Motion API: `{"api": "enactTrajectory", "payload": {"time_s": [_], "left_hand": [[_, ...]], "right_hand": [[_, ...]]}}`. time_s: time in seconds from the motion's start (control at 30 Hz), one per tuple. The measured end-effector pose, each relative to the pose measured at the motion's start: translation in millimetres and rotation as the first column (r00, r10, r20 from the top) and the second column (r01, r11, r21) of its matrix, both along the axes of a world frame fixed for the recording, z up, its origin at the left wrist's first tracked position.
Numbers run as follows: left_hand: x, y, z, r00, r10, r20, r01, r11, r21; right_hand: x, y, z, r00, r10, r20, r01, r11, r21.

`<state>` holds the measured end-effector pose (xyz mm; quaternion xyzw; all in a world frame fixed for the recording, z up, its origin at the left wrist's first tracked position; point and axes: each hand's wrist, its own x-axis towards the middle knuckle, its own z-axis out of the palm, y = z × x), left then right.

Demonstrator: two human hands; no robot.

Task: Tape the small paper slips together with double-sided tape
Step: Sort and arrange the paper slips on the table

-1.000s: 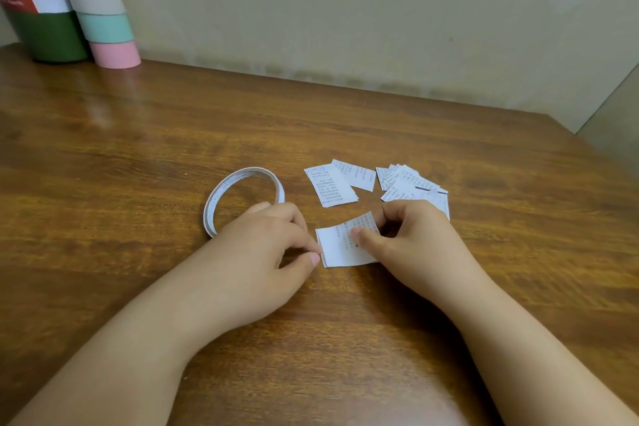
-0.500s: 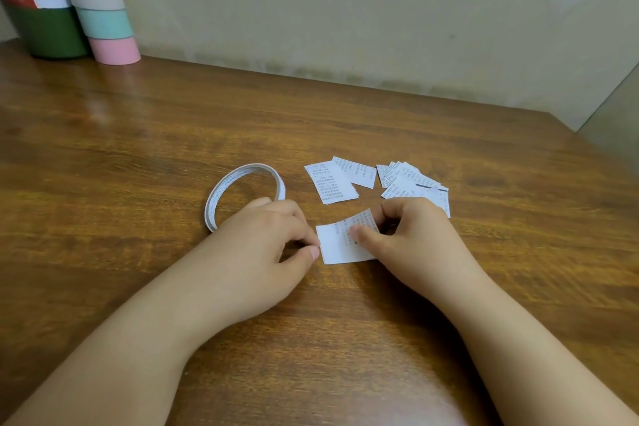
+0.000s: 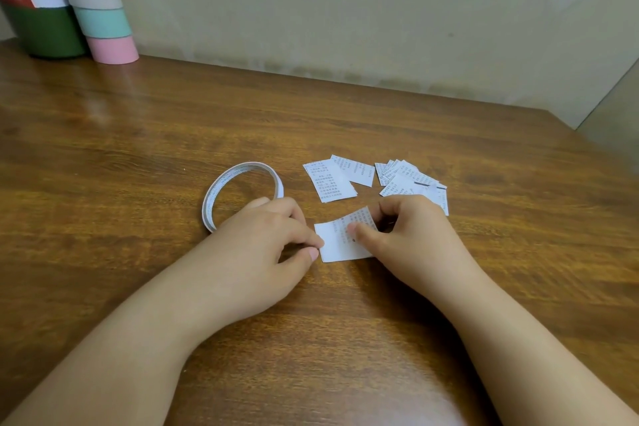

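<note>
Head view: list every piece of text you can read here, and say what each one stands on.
"Va": cut-off start of a word on the white label of the green canister.
Paper slips: printed columns of characters, too small to read.
Held slip: print too blurred.
Tape roll: printing inside the ring, unreadable.

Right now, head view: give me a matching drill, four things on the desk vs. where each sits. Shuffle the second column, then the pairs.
Things:
1. tape ring
2. held slip
3. fanned slip pile
4. pastel striped tube

Places:
A. far left corner, by the wall, beside the green canister
B. between the left hand and right hand, pinched at both ends
C. flat on the desk, partly behind the left hand
D. on the desk just beyond the right hand

Pairs: 1-C, 2-B, 3-D, 4-A
</note>
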<state>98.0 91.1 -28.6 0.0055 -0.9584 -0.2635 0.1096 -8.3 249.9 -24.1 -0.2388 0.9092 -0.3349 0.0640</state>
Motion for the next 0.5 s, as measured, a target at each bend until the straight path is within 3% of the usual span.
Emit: {"api": "enactTrajectory", "payload": {"time_s": [0.5], "left_hand": [[-2.5, 1.5, -1.4, 1.0, 0.026, 0.008, -0.026, 0.999, -0.024]], "right_hand": [[2.6, 7.7, 3.6, 0.998, -0.038, -0.04, 0.035, 0.998, -0.059]]}}
